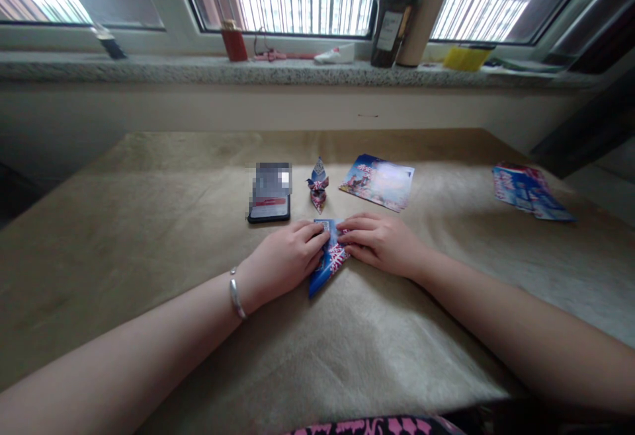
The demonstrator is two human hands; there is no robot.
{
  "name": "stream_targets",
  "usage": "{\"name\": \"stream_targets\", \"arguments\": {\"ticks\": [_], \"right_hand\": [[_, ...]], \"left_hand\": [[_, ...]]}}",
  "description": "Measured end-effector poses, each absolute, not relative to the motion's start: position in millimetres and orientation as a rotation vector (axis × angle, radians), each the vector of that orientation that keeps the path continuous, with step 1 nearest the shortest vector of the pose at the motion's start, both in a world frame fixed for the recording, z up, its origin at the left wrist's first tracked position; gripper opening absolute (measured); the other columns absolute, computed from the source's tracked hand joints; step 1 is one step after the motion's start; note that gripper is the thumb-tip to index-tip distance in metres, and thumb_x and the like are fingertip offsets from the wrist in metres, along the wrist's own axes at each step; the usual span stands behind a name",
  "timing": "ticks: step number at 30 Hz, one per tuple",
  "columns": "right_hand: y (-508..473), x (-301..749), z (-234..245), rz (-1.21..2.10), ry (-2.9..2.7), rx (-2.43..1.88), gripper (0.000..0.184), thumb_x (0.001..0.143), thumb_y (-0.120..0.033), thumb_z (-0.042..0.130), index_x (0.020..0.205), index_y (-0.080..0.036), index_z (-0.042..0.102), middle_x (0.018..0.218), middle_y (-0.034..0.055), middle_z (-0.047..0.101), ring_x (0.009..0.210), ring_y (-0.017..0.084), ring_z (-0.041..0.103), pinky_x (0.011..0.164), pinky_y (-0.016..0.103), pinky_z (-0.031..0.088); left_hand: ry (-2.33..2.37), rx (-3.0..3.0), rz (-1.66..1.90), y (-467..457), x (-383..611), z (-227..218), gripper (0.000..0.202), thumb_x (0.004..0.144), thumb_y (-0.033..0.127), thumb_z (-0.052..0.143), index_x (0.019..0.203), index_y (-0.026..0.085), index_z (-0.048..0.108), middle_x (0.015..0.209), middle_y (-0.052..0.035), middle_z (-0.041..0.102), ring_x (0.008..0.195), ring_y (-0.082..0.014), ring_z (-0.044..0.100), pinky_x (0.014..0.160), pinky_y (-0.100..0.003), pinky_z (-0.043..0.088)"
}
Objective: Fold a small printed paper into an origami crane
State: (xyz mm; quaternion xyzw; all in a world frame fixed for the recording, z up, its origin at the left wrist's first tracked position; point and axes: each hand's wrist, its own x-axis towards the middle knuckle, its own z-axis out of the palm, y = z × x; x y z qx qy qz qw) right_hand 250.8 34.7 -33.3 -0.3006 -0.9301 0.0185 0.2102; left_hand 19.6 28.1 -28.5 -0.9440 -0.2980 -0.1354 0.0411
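Note:
A folded sheet of blue patterned origami paper (pixel 325 273) with pink and white markings lies on the table in front of me, one pointed corner toward me. My left hand (pixel 292 253), with a silver bracelet at the wrist, holds its left side, fingers bent over the paper. From the right, my right hand (pixel 381 243) pins its other edge under closely spaced fingertips. Part of the paper is hidden under my fingers. Just beyond it stands a small folded paper figure (pixel 318 184) in similar colours.
A phone (pixel 270 207), partly blurred out, lies left of the figure. A stack of printed sheets (pixel 380 182) is to its right, and more patterned papers (pixel 530 192) lie far right. Along the windowsill (pixel 188 71) stand a red container (pixel 234 41) and a dark lidded jar (pixel 391 28).

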Motion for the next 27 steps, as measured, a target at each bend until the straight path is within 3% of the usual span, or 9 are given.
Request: {"name": "stream_targets", "arguments": {"ticks": [3, 8, 14, 18, 24, 27], "right_hand": [[34.5, 250.1, -33.5, 0.019, -2.584, -0.819, 0.025, 0.090, -0.032, 0.051, 0.094, -0.019, 0.071, 0.095, 0.0082, 0.070, 0.086, 0.020, 0.061, 0.076, 0.034, 0.051], [35.0, 249.2, -32.2, 0.044, -2.601, -0.758, 0.022, 0.091, -0.030, 0.050, 0.088, -0.018, 0.069, 0.089, 0.0062, 0.070, 0.083, 0.018, 0.060, 0.074, 0.031, 0.050], [35.4, 251.6, -32.0, 0.027, -2.591, -0.699, 0.021, 0.091, -0.029, 0.051, 0.083, -0.018, 0.068, 0.085, 0.0049, 0.069, 0.078, 0.016, 0.059, 0.070, 0.029, 0.049], [35.6, 253.0, -33.5, 0.016, -2.599, -0.713, 0.021, 0.090, -0.029, 0.051, 0.083, -0.018, 0.068, 0.084, 0.0050, 0.069, 0.078, 0.017, 0.059, 0.070, 0.029, 0.048], [35.7, 254.6, -32.7, 0.019, -2.628, -0.670, 0.020, 0.090, -0.025, 0.049, 0.085, -0.019, 0.068, 0.084, 0.0054, 0.069, 0.078, 0.016, 0.060, 0.071, 0.029, 0.048], [35.2, 257.4, -30.2, 0.078, -2.650, -0.618, 0.020, 0.089, -0.022, 0.048, 0.085, -0.019, 0.068, 0.089, 0.0055, 0.070, 0.082, 0.015, 0.062, 0.075, 0.029, 0.049]], "left_hand": [[-0.922, -2.909, -0.392, 27.7, 19.4, -28.4, 0.030, 0.094, 0.024, 0.043, 0.119, 0.014, 0.056, 0.116, -0.0141, 0.059, 0.106, -0.0242, 0.055, 0.090, -0.043, 0.051], [-0.965, -2.932, -0.390, 26.1, 19.2, -29.1, 0.030, 0.094, 0.023, 0.043, 0.120, 0.015, 0.055, 0.117, -0.0140, 0.057, 0.107, -0.0240, 0.055, 0.093, -0.043, 0.049], [-0.917, -2.971, -0.392, 25.4, 20.7, -34.1, 0.035, 0.093, 0.015, 0.042, 0.127, 0.009, 0.049, 0.132, -0.0157, 0.050, 0.126, -0.0252, 0.043, 0.106, -0.042, 0.040], [-0.912, -3.020, -0.405, 26.7, 21.3, -34.9, 0.034, 0.094, 0.018, 0.042, 0.126, 0.009, 0.050, 0.128, -0.0143, 0.053, 0.121, -0.0239, 0.048, 0.102, -0.040, 0.044], [-0.861, -2.998, -0.387, 27.7, 18.1, -36.1, 0.040, 0.092, 0.015, 0.043, 0.130, 0.022, 0.048, 0.128, -0.0133, 0.051, 0.116, -0.0257, 0.051, 0.094, -0.044, 0.048], [-0.864, -2.987, -0.361, 28.0, 17.6, -35.7, 0.040, 0.092, 0.015, 0.043, 0.131, 0.023, 0.049, 0.128, -0.0129, 0.051, 0.114, -0.0258, 0.052, 0.092, -0.044, 0.049]]}}
